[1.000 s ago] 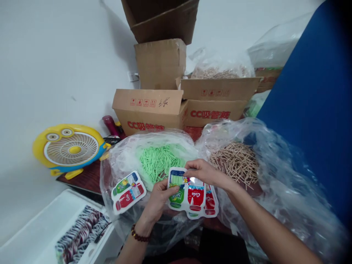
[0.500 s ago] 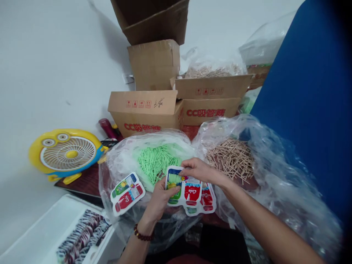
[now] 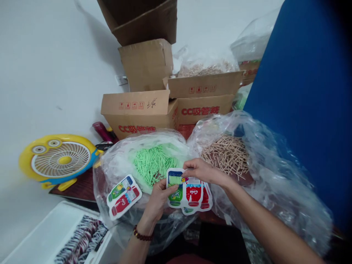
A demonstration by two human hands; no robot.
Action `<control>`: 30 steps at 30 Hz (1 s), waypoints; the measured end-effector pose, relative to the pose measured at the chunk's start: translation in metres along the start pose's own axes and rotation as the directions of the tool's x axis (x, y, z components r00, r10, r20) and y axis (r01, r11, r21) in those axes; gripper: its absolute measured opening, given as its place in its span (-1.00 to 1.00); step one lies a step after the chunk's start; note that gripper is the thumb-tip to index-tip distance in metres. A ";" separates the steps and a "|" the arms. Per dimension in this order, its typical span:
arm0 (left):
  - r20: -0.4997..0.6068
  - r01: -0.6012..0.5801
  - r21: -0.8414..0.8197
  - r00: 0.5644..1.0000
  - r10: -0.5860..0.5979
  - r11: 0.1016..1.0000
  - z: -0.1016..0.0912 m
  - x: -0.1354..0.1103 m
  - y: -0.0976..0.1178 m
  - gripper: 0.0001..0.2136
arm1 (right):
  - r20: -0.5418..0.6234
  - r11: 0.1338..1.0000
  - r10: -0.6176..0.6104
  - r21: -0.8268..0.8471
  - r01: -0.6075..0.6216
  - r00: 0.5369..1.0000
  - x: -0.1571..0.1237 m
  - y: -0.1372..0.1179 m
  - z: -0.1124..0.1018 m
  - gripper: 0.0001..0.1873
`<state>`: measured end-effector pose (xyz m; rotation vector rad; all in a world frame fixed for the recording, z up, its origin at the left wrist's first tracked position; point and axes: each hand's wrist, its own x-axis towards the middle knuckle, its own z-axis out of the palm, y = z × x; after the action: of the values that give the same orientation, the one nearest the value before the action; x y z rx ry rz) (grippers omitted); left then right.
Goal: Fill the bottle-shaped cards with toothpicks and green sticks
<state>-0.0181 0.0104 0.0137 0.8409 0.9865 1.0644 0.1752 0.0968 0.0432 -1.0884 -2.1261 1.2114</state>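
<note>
My left hand (image 3: pixel 159 196) grips the lower left edge of a stack of bottle-shaped printed packets (image 3: pixel 192 194), red Cola and green Sprite designs. My right hand (image 3: pixel 199 170) pinches the top edge of the front packet, where green sticks show in its pocket. Behind the hands lies a clear bag of green sticks (image 3: pixel 154 161). To the right a second clear bag holds brown sticks (image 3: pixel 227 154). Another printed packet (image 3: pixel 123 196) lies on the plastic to the left.
A yellow cartoon desk fan (image 3: pixel 57 159) stands at left. Cardboard boxes (image 3: pixel 137 112) are stacked at the back against a white wall. A white tray with striped items (image 3: pixel 79 240) sits lower left. A blue panel (image 3: pixel 302 91) fills the right side.
The view has drifted so everything sits further left in frame. Both hands keep their hold on the packets, with the stack slightly lowered and shifted.
</note>
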 end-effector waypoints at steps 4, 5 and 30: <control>0.014 0.017 0.035 1.000 -0.018 0.999 0.008 0.005 0.000 -0.69 | -0.029 0.999 0.008 0.031 -0.007 1.000 -0.008 0.011 -0.003 -0.80; 0.023 0.022 0.041 0.999 -0.023 0.999 0.011 0.006 0.000 -0.69 | -0.035 0.999 0.017 0.040 -0.015 0.999 -0.011 0.012 -0.003 -0.81; -0.067 0.063 0.245 0.997 -0.048 0.968 0.049 0.011 -0.031 -0.75 | -0.065 0.968 0.053 0.250 -0.035 0.996 -0.069 0.045 0.005 -0.72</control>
<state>0.0390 0.0084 -0.0006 0.9814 1.2043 0.9354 0.2297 0.0517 0.0011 -1.0539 -1.8463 1.3949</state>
